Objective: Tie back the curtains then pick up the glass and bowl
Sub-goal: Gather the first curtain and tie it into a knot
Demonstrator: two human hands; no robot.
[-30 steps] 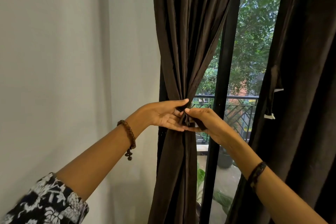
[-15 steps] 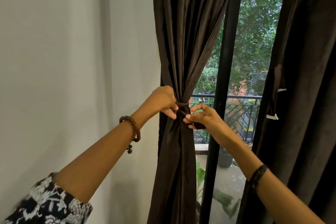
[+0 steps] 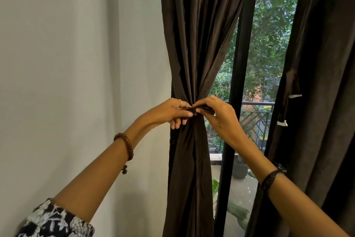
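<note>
The dark brown left curtain (image 3: 197, 35) hangs beside the white wall, gathered into a narrow waist at mid height. A dark tie-back strap (image 3: 193, 109) runs around that waist. My left hand (image 3: 171, 111) pinches one end of the strap on the curtain's left side. My right hand (image 3: 221, 115) pinches the other end on its right side, fingertips almost meeting the left hand's. The right curtain (image 3: 322, 83) hangs loose at the right edge, its own strap (image 3: 292, 90) with white tips dangling. No glass or bowl is in view.
A black window frame bar (image 3: 240, 83) stands between the curtains. Behind the pane are a balcony railing (image 3: 255, 121), a dark plant pot (image 3: 239, 169) and trees. The white wall (image 3: 76, 63) fills the left side.
Both hands rose slightly and turned knuckles up, drawing the strap ends together at the front of the gathered left curtain. The camera moved a little closer.
</note>
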